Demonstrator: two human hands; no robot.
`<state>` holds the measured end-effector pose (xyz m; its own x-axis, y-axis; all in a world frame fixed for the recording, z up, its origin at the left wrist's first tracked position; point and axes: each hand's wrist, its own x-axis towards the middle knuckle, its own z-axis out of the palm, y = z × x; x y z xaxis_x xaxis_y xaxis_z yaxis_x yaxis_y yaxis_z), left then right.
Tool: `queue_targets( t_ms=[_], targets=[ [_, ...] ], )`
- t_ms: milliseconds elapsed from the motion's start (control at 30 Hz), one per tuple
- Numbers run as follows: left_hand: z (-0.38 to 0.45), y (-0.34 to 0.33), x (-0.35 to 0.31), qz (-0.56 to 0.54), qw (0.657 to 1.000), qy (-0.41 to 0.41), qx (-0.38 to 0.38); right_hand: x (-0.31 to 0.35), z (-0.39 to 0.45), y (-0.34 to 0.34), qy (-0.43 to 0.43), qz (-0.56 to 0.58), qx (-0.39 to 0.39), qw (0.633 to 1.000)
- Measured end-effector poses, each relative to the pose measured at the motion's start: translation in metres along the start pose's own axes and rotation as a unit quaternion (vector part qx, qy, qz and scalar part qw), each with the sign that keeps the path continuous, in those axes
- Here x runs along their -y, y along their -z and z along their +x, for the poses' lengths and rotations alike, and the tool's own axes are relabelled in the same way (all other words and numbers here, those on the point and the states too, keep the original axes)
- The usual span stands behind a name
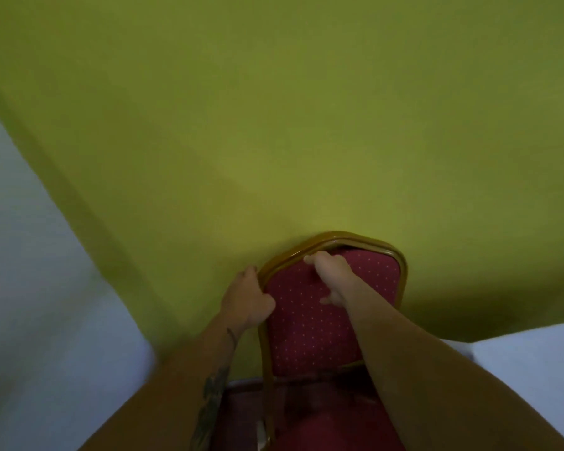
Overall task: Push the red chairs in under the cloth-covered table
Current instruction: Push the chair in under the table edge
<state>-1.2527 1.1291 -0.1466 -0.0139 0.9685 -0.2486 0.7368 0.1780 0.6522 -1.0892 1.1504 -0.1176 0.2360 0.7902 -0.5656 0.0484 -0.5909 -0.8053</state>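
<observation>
Cloth [241, 125]: yellow-green, spread over the table, reaching beyond both hands.
Chair [310, 307]: red dotted backrest in a gold frame, long axis running from the camera toward the cloth, top rail against it.
Left hand [246, 296]: fingers curled shut around the frame's left edge.
Right hand [331, 276]: fingers bent over the top rail, thumb on the padding.
</observation>
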Motion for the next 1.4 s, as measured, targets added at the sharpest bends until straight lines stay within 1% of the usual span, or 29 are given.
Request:
queue_targets(
  t_ms=[100,167,233,300,400,533,767,967,1167,1333,1400],
  targets=[
    [0.036,-0.014,0.01,-0.064,0.997,0.017,0.046,0.014,0.034,-0.023,-0.04,0.027,-0.02,0.999],
    [0.052,-0.022,0.018,-0.099,0.993,0.028,0.062,0.017,0.048,-0.037,-0.045,0.031,-0.037,0.998],
    [0.062,-0.027,0.031,-0.121,0.988,0.043,0.082,0.014,0.059,-0.053,-0.062,0.036,-0.068,0.995],
    [0.068,-0.032,0.046,-0.135,0.985,0.045,0.098,0.006,0.068,-0.066,-0.073,0.018,-0.111,0.991],
    [0.068,-0.035,0.06,-0.161,0.983,0.031,0.084,0.0,0.07,-0.076,-0.06,0.021,-0.162,0.985],
    [0.063,-0.034,0.068,-0.182,0.981,0.017,0.068,0.0,0.059,-0.083,-0.051,0.012,-0.18,0.982],
    [0.036,-0.033,0.098,-0.168,0.985,0.005,0.043,-0.015,0.026,-0.099,-0.027,-0.014,-0.159,0.987],
    [-0.005,-0.032,0.125,-0.18,0.982,0.044,0.042,-0.041,-0.006,-0.111,-0.008,-0.049,-0.104,0.993],
    [-0.063,-0.033,0.148,-0.193,0.979,0.067,0.024,-0.073,-0.04,-0.118,0.002,-0.068,-0.057,0.996],
    [-0.114,-0.044,0.168,-0.17,0.981,0.09,0.01,-0.101,-0.079,-0.118,0.009,-0.115,-0.012,0.993],
    [-0.143,-0.043,0.163,-0.162,0.982,0.1,-0.002,-0.113,-0.091,-0.121,0.012,-0.125,-0.003,0.992]
  ],
)
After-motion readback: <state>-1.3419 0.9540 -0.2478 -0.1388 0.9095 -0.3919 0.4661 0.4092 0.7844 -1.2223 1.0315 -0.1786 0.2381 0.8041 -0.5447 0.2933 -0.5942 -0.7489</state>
